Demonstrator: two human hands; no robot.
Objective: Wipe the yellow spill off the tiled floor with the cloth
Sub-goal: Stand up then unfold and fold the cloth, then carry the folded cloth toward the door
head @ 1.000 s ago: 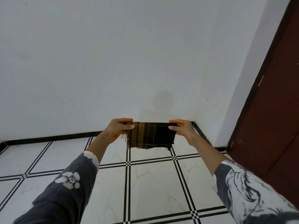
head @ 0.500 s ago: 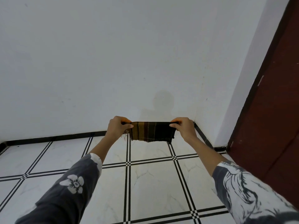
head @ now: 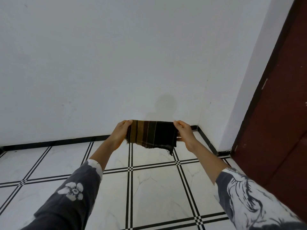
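I hold a dark striped cloth (head: 152, 134), brown and black with a frayed lower edge, stretched out in the air in front of me. My left hand (head: 120, 132) grips its left end and my right hand (head: 184, 132) grips its right end. The cloth hangs above the white tiled floor (head: 149, 188) near the wall's base. No yellow spill shows on the tiles in view.
A white wall (head: 116, 63) rises straight ahead with a black skirting strip (head: 58, 143) at its foot. A dark red door (head: 282, 113) stands at the right, past the room's corner. The tiles carry black double grid lines.
Both hands have lifted slightly and the cloth has been folded, then let hang down again, with its lower edge now lower than half a second ago.
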